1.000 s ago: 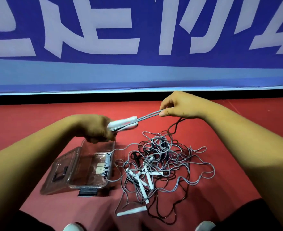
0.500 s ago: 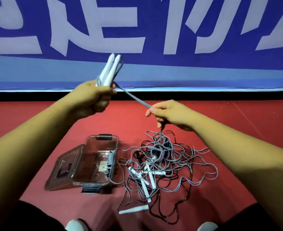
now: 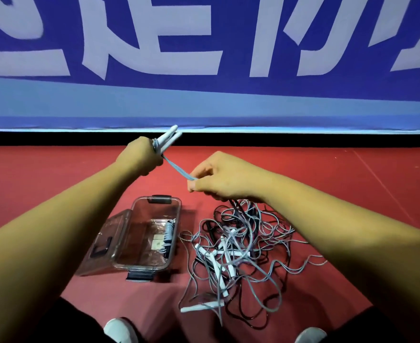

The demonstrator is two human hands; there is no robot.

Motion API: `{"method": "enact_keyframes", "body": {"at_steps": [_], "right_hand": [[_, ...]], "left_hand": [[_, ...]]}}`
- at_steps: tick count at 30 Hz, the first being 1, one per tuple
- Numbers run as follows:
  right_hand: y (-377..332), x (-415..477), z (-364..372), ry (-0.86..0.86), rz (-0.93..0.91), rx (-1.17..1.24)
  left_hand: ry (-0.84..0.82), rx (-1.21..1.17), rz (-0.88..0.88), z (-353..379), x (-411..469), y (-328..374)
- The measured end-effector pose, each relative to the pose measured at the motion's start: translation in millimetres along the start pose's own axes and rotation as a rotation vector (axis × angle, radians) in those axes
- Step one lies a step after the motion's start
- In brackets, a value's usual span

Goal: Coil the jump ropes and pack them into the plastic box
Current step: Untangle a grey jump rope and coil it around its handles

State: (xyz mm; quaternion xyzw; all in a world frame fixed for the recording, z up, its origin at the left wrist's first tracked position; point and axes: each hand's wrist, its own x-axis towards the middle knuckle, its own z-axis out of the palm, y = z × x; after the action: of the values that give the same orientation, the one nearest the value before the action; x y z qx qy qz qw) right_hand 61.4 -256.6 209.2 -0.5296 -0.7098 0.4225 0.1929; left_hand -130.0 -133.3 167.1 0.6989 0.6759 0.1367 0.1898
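My left hand (image 3: 143, 154) grips a pair of white jump rope handles (image 3: 169, 137) that point up and to the right, with grey cord wound around them near my fingers. A doubled grey cord (image 3: 176, 168) runs taut from them down to my right hand (image 3: 222, 178), which pinches it. Below my right hand lies a tangled pile of grey and black jump ropes (image 3: 238, 248) with several white handles. The clear plastic box (image 3: 154, 209) stands open on the floor to the left of the pile, with one coiled rope (image 3: 168, 235) inside along its right wall.
The box's lid (image 3: 105, 241) lies hinged open to the left. A red floor (image 3: 352, 184) spreads all around. A blue banner with white lettering (image 3: 204, 58) closes off the back. My two white shoe tips (image 3: 120, 330) show at the bottom edge.
My left hand has dropped lower and turned, and cord is now wound around the handles. My right hand has moved slightly right, still pinching the taut cord.
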Motion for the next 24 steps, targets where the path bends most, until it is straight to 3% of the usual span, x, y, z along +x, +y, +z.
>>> {"method": "enact_keyframes", "body": {"at_steps": [5, 10, 12, 17, 24], "right_hand": [[4.8, -6.7, -17.7, 0.087, -0.054, -0.121], [1.9, 1.8, -24.5, 0.246, -0.119, -0.260], [8.1, 5.5, -33.4, 0.322, -0.090, -0.281], [40.3, 14.5, -53.6, 0.492, 0.024, -0.277], [73.8, 21.9, -61.0, 0.446, 0.076, -0.285]], "left_hand": [[-0.134, 0.252, -0.003, 6.1, 1.0, -12.1], [-0.571, 0.665, 0.288, 27.6, -21.2, 0.5], [-0.625, 0.721, 0.425, 33.8, -35.0, 10.4], [-0.620, 0.610, 0.703, 35.5, -59.8, 34.7], [-0.655, 0.138, 0.702, 25.1, -90.4, 60.0]]}}
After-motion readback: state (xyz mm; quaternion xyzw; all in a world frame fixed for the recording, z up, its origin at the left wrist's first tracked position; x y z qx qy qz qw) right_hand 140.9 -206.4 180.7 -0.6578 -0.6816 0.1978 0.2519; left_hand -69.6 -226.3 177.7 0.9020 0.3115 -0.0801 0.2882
